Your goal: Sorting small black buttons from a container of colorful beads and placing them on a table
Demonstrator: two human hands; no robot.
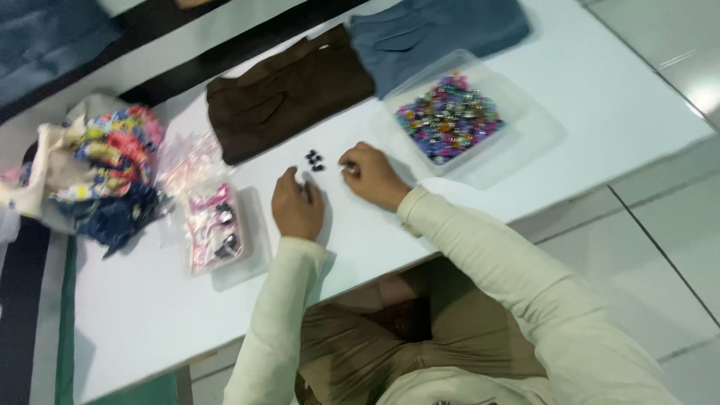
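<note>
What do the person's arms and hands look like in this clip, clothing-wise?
Both arms are covered to the wrist by long, loose, cream-coloured sleeves of plain fabric with no visible markings. The left hand and right hand are bare: no gloves, and no rings or watch can be made out.

small dark beads [314,160], a few clustered loose on white table [150,315] (between both hands, just beyond fingertips).

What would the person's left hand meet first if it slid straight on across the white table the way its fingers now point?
Most likely the small dark pieces lying just ahead of the left hand, a little to the side of its line. Beyond them comes the brown folded cloth. Depth is hard to judge from this view.
</note>
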